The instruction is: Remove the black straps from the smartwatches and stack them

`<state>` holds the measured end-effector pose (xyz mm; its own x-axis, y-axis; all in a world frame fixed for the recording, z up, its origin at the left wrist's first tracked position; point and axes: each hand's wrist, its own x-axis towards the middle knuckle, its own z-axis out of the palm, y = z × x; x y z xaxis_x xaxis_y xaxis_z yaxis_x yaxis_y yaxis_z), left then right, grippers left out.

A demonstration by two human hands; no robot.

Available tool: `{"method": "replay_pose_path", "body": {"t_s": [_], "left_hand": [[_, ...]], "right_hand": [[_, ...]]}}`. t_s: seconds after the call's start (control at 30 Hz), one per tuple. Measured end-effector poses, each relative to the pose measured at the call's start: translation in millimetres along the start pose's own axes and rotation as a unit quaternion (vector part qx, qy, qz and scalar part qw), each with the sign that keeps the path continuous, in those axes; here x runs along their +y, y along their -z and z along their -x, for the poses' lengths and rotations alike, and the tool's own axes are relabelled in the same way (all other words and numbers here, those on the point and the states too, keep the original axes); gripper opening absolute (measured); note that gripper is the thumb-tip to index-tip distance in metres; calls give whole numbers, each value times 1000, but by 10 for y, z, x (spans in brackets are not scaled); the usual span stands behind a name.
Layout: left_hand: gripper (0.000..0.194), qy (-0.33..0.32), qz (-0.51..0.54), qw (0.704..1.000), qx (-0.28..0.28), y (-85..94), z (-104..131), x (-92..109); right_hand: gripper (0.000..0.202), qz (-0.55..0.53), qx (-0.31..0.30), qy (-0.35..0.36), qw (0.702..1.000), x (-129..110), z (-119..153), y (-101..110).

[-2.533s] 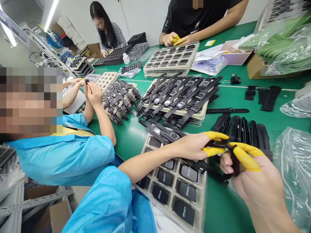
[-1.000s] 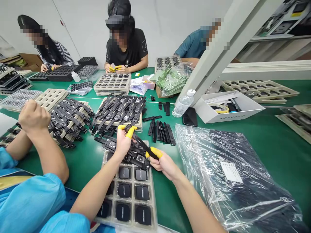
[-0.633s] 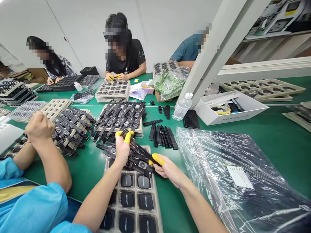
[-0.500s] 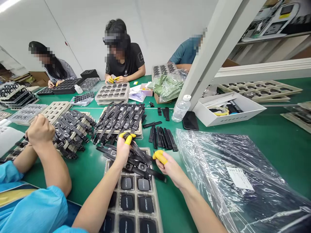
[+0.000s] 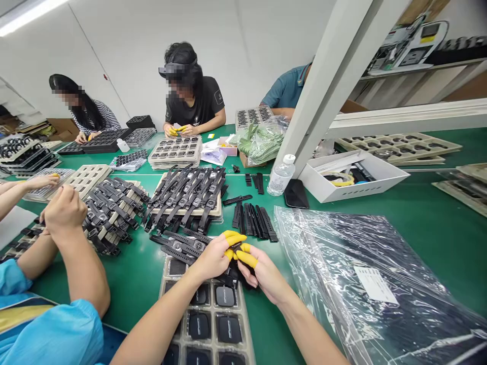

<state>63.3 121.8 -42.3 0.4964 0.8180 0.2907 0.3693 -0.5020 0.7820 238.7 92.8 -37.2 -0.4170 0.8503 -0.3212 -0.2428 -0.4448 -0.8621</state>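
Note:
Yellow finger covers sit on the fingertips of both my hands. My left hand (image 5: 215, 257) pinches a dark smartwatch (image 5: 236, 247), mostly hidden by the fingers. My right hand (image 5: 268, 274) meets it from the right, its thumb and fingers closed on the same watch, and a black strap hangs beneath. Under my hands is a pale tray (image 5: 245, 332) with square black pieces in its compartments. Several black-strapped watches (image 5: 177, 246) lie across its far end. Loose black straps (image 5: 254, 220) lie in a row on the green table beyond my right hand.
Watches with straps (image 5: 186, 197) pile on trays ahead. At right lie a large plastic-wrapped package (image 5: 342, 253), a bottle (image 5: 281, 175), a phone (image 5: 297, 193) and a white box (image 5: 353, 190). A co-worker's blue sleeve and arm (image 5: 81, 253) are close on my left; others sit opposite.
My left hand has moved right and down with the watch, and my right hand has come in against it. At far left, another person's hand has appeared over a tray.

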Motion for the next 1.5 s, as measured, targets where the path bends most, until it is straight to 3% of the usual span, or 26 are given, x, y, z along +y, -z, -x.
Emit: {"method": "replay_pose_path", "body": {"t_s": [0.1,0.27,0.5,0.73,1.07,1.33,1.5], "left_hand": [[58,-7,-5,1000,-8,8,-1,16],[49,-9,-4,1000,-1,2,-5,29],[35,25,24,998,61,17,-21,22],[59,-36,-11,999,-7,-13,2,-52],[52,-31,-30,999,20,-20,-41,-102],[45,-34,19,999,-32,0,-49,-21],[44,-25,-15,999,-24,10,-28,19]], "right_hand": [[45,-7,-13,-9,1000,-17,2,16],[48,-43,16,9,999,-36,5,-14],[45,-93,38,11,995,-47,-19,8],[40,-70,-11,6,997,-29,8,-6],[38,-143,6,30,989,-68,-65,-35],[39,-164,32,30,985,-46,-21,-17],[40,-141,43,24,989,-52,1,-17]]}}
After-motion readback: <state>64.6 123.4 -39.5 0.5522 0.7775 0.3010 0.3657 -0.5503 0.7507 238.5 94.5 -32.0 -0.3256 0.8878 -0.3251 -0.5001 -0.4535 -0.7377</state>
